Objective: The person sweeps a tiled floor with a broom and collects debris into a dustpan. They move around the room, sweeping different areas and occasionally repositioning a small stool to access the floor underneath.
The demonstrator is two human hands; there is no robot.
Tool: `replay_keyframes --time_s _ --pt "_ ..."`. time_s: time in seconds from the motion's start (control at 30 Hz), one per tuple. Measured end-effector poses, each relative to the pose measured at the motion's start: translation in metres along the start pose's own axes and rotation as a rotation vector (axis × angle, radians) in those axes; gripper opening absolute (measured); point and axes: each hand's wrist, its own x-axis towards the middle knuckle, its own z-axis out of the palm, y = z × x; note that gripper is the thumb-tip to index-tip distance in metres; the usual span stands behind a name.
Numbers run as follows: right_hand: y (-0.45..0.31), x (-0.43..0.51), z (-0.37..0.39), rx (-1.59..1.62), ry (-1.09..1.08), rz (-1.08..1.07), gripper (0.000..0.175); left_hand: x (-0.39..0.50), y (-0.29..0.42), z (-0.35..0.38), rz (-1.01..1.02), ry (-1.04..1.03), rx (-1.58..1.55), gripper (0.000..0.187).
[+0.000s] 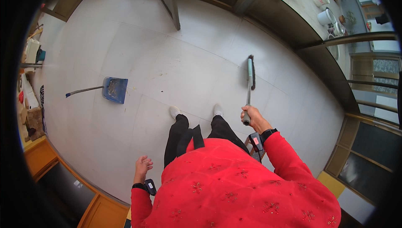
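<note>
My right hand (pixel 255 118) is closed around the grey grip of a long-handled broom (pixel 250 71). The dark bristles of its head rest on the pale tiled floor, ahead and to the right of my feet. My left hand (pixel 143 165) hangs by my side with nothing in it, its fingers slightly curled and apart. A blue long-handled dustpan (pixel 118 90) lies on the floor at the left, with some debris in it and its handle pointing left. Small bits of debris (pixel 162 91) are scattered on the floor between the dustpan and the broom.
An open door leaf (pixel 168 3) juts in at the top. Glazed panels with brown frames (pixel 292 27) run along the right, with buckets (pixel 326 17) beyond the glass. An orange wooden cabinet (pixel 105 212) stands at lower left, and assorted items line the left edge.
</note>
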Motion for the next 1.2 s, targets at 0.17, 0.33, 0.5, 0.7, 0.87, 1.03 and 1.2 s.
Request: replay_keyframes --time_s 0.17,0.33,0.5,0.7,0.87,1.03,1.2 --pt "0.003 -0.057 0.132 -0.185 -0.122 0.017 0.014 0.022 -0.008 -0.051 -0.015 0.039 -0.078 0.041" --pt "-0.012 -0.085 0.24 -0.43 -0.238 -0.019 0.017 0.042 -0.008 -0.089 -0.013 0.043 -0.115 0.04" --pt "-0.039 -0.092 0.298 -0.666 -0.292 -0.286 0.071 0.05 -0.009 -0.114 0.018 0.047 -0.199 0.039" --pt "-0.05 -0.039 0.372 -0.763 -0.287 -0.314 0.016 0.028 -0.039 -0.116 -0.021 0.137 -0.31 0.038" --pt "-0.042 -0.034 0.383 -0.799 -0.432 -0.178 0.013 0.005 -0.07 -0.099 -0.095 0.154 -0.316 0.041" --pt "-0.046 -0.087 0.311 -0.804 -0.449 -0.265 0.041 0.001 -0.079 -0.074 -0.037 0.144 -0.296 0.041" --pt "0.001 -0.117 0.173 -0.818 -0.36 -0.395 0.061 0.003 -0.073 -0.047 0.06 0.102 -0.212 0.041"
